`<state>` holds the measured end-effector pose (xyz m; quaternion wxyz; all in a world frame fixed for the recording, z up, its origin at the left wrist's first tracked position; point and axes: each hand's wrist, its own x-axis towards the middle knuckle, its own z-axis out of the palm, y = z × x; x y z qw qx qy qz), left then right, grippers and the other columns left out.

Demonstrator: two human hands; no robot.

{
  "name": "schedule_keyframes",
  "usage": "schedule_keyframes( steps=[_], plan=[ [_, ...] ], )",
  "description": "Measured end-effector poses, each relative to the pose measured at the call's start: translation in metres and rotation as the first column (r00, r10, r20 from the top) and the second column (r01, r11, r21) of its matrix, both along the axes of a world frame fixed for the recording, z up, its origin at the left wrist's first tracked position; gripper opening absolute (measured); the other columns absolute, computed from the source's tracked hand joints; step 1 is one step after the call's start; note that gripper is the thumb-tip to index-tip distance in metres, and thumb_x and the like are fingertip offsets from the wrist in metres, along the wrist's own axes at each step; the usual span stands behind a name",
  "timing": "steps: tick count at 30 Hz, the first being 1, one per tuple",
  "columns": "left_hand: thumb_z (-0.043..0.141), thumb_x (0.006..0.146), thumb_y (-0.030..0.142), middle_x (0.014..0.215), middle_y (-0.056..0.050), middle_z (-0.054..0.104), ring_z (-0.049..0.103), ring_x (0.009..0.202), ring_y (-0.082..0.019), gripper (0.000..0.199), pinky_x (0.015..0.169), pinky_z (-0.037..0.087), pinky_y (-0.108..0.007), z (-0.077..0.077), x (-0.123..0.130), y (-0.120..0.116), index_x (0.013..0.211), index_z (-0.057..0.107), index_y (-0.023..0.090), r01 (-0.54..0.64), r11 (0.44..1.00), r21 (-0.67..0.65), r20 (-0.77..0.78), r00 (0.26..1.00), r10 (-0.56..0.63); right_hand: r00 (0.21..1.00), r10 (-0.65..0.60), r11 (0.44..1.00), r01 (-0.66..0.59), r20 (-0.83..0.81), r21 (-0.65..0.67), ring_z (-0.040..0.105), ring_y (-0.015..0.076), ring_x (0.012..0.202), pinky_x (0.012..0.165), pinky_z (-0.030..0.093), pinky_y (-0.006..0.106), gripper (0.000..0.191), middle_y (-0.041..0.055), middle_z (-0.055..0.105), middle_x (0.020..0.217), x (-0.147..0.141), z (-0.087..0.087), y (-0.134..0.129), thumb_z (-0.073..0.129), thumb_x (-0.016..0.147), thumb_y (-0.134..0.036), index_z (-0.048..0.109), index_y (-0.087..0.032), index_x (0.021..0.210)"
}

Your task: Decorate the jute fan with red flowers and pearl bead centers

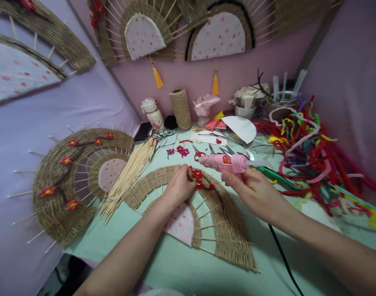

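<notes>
My right hand (252, 191) is wrapped round the grip of a pink hot glue gun (223, 163), its nozzle pointing left, with a glue stick out of its back. My left hand (180, 185) has its fingertips pinched together at a small red flower on the woven twine fan (231, 218). Beside those fingertips, more red flowers (197, 174) sit on the fan along a dark branch (218, 196). At the fan's centre is a pink dotted half-round panel (183, 226), partly covered by my left forearm. Whatever lies within the pinch is mostly hidden.
A bundle of thin sticks (129, 176) lies left of the fan, near a finished flowered fan (61, 181). Behind are scissors (199, 154), a twine spool (180, 109) and a white bottle (153, 114). Colourful pipe cleaners (311, 148) heap at right. The gun's black cord (283, 257) trails forward.
</notes>
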<state>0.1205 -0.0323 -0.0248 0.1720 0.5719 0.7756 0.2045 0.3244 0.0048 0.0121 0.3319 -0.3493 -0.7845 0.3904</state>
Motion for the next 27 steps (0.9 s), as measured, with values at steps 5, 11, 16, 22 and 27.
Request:
schedule_keyframes(
  steps=[5,11,16,22,27],
  plan=[
    [0.069,0.068,0.02,0.079,0.0,0.047,0.048,0.072,-0.015,0.027,0.06,0.034,-0.025,0.002,0.0,0.002,0.072,0.042,0.021,0.007,0.999,-0.044,-0.024,1.0,-0.008,1.0,0.019,1.0,-0.019,-0.013,0.0,0.046,0.0142,0.049,0.052,0.039,0.027,0.044,-0.0021,0.049,0.052,0.003,0.001,-0.001,0.045,0.093,-0.049,0.053,-0.021,0.061],
    [0.069,0.068,0.019,0.08,0.001,0.047,0.047,0.07,-0.014,0.027,0.06,0.034,-0.025,0.003,0.001,0.002,0.073,0.043,0.02,0.004,1.0,-0.029,-0.033,0.999,-0.005,1.0,0.008,1.0,-0.008,-0.015,0.009,0.053,0.0167,0.053,0.051,0.042,0.027,0.042,-0.001,0.052,0.052,0.001,0.002,-0.002,0.044,0.093,-0.05,0.059,-0.021,0.066],
    [0.069,0.068,0.023,0.08,0.0,0.051,0.05,0.075,-0.016,0.024,0.062,0.035,-0.026,0.008,-0.009,-0.006,0.073,0.046,0.02,0.026,1.0,-0.017,-0.017,1.0,-0.026,1.0,0.005,1.0,-0.005,-0.015,-0.008,0.055,0.0194,0.057,0.053,0.044,0.029,0.045,0.0003,0.053,0.052,0.002,0.001,-0.001,0.042,0.092,-0.056,0.065,-0.021,0.074],
    [0.06,0.077,0.023,0.086,-0.002,0.059,0.054,0.08,-0.019,0.011,0.067,0.039,-0.03,0.015,-0.022,-0.027,0.086,0.053,0.02,0.103,0.995,-0.001,0.009,0.995,-0.103,0.999,-0.016,1.0,0.015,-0.034,-0.025,0.06,0.0205,0.069,0.063,0.048,0.032,0.04,0.0042,0.066,0.075,0.002,-0.001,-0.002,0.045,0.092,-0.052,0.067,-0.019,0.083],
    [0.058,0.082,0.022,0.095,-0.005,0.06,0.056,0.089,-0.021,0.015,0.077,0.042,-0.034,0.011,-0.018,-0.035,0.096,0.062,0.021,0.165,0.986,0.036,-0.069,0.984,-0.162,0.999,0.01,1.0,-0.011,-0.052,-0.019,0.058,0.0202,0.062,0.056,0.046,0.03,0.041,0.0005,0.055,0.058,0.001,-0.001,-0.002,0.044,0.093,-0.054,0.063,-0.022,0.076]
  ],
)
